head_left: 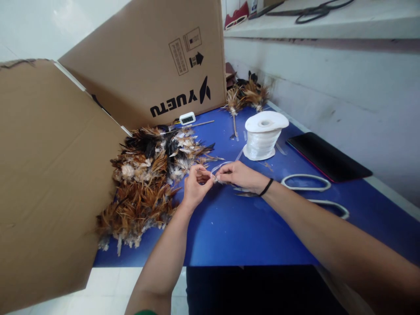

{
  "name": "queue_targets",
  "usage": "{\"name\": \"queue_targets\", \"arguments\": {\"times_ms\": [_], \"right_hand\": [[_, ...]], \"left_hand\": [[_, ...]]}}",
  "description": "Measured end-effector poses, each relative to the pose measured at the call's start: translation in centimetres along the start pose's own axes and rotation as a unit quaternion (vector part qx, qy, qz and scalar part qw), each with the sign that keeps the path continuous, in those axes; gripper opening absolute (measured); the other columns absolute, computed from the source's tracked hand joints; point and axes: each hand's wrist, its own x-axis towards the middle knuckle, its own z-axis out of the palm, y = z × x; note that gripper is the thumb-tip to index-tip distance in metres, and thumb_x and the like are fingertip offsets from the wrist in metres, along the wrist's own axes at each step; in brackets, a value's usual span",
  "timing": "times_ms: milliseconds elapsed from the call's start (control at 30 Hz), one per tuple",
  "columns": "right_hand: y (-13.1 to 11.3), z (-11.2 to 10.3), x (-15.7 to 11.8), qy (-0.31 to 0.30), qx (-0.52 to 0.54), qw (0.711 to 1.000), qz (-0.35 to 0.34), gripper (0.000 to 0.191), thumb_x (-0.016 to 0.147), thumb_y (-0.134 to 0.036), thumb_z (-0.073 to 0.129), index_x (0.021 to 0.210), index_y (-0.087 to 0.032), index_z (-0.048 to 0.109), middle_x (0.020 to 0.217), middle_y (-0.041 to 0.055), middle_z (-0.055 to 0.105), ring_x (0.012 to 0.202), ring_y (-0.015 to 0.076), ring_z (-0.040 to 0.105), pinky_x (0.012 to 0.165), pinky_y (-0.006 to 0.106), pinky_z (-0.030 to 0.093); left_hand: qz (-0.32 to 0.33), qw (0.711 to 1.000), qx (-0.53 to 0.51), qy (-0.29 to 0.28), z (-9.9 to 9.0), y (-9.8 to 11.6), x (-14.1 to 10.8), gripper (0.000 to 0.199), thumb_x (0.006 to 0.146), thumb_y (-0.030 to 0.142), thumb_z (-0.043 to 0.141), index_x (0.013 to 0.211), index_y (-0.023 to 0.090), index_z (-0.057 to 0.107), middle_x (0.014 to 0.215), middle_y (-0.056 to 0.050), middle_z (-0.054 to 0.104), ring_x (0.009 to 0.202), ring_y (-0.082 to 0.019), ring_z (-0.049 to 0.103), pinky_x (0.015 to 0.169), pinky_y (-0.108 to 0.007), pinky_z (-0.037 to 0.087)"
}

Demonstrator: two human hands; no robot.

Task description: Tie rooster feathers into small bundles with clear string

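Observation:
My left hand (196,187) and my right hand (242,176) meet over the blue table, thumbs and fingers pinched together at one spot. Pale, fluffy feather bases show between the fingertips, and dark feathers (245,192) stick out below my right hand. A thin translucent ribbon (225,163) loops up from the pinch towards a white spool (262,142) behind my right hand. Which fingers hold the ribbon is hard to make out. To the left of my left hand lies a large heap of brown, black and white feathers (144,192).
Scissors with white handles (305,181) lie partly under my right forearm. A black tablet-like slab (328,156) rests at the right. Cardboard (141,65) walls the left and back. A small digital timer (187,118) and more feather bunches (247,94) sit behind. Dark scissors (315,12) lie on the ledge.

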Motion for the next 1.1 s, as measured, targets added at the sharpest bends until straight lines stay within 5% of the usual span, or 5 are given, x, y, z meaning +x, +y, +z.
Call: {"name": "queue_targets", "arguments": {"times_ms": [367,1100], "right_hand": [[0.1,0.3,0.0,0.013,0.023,1.0,0.008,0.017,0.063,-0.032,0.059,0.062,-0.016,0.06,0.052,-0.0041,0.047,0.049,0.0073,0.035,0.048,0.024,0.026],[0.8,1.2,-0.1,0.079,-0.064,0.994,-0.039,0.017,0.073,-0.033,0.049,0.068,-0.017,0.054,0.058,-0.0031,0.05,0.053,0.0096,0.042,0.051,0.024,0.033]], "left_hand": [[0.05,0.997,0.051,0.021,0.3,0.0,0.0,0.035,0.075,0.021,0.067,0.099,0.022,0.041,0.078,0.001,0.068,0.069,-0.011,0.068,0.067,-0.025,0.056],[0.01,0.999,0.004,0.049,0.9,0.2,-0.2,0.032,0.076,0.022,0.067,0.096,0.022,0.041,0.08,0.0,0.067,0.068,-0.011,0.068,0.069,-0.025,0.057]]}}
